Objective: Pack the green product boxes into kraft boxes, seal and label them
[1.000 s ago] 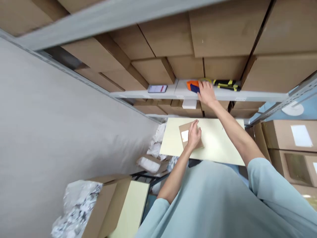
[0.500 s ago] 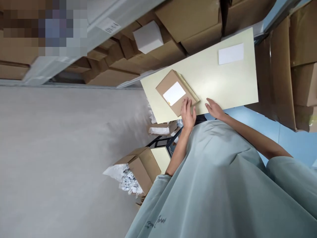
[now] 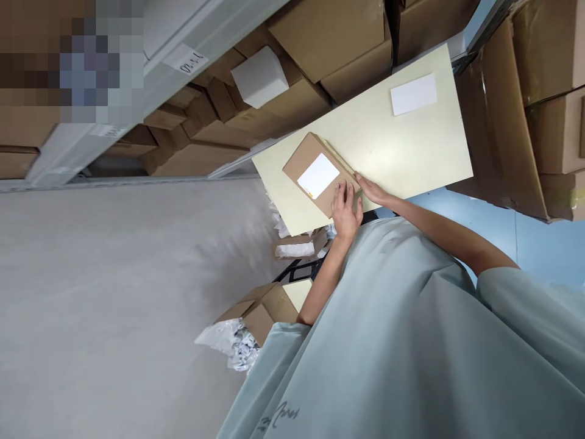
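A small flat brown box with a white label lies on a pale yellow table top. My left hand rests on the box's near corner with the fingers lying flat on it. My right hand touches the box's right near edge with fingers stretched out. Neither hand has lifted the box. A second white label lies alone on the far part of the table top.
Stacked brown cartons fill grey metal shelves behind and right of the table, with a white block among them. Below the table's left side sit open cartons with white plastic bags. Grey floor spreads to the left.
My right hand left the orange thing on the shelf, came down to the table and now touches the box's edge. The view swung down and left. My left hand stayed on the box.
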Available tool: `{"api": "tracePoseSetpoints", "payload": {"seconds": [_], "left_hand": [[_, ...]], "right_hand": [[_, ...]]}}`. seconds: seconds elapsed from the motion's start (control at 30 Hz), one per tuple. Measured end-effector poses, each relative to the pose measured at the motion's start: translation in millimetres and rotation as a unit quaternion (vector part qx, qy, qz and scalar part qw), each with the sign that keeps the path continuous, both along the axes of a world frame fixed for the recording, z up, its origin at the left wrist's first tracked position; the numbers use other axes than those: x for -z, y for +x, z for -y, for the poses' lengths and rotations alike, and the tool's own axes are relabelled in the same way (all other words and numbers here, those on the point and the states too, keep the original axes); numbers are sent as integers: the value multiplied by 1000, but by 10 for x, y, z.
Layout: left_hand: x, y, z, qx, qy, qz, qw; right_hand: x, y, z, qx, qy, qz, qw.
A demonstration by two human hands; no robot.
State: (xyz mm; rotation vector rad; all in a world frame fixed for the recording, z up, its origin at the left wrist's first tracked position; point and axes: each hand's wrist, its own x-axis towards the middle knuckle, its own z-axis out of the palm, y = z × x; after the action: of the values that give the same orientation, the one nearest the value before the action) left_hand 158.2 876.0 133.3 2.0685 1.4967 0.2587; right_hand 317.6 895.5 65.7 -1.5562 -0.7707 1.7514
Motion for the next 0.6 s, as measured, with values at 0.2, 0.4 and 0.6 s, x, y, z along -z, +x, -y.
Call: {"api": "tracePoseSetpoints", "payload": {"seconds": [0.2, 0.4, 0.6], "left_hand": [[-290, -206, -863, 41, -25, 49, 998], [-425, -153, -2174, -34, -90, -18, 995], [-629, -194, -2360, 6, -195, -40, 980]], "right_hand": [[-123, 148, 198, 63, -69, 49, 994], [-283, 1, 260, 187, -284, -72, 938], [-352, -377, 39, 287, -306, -180, 890]]}}
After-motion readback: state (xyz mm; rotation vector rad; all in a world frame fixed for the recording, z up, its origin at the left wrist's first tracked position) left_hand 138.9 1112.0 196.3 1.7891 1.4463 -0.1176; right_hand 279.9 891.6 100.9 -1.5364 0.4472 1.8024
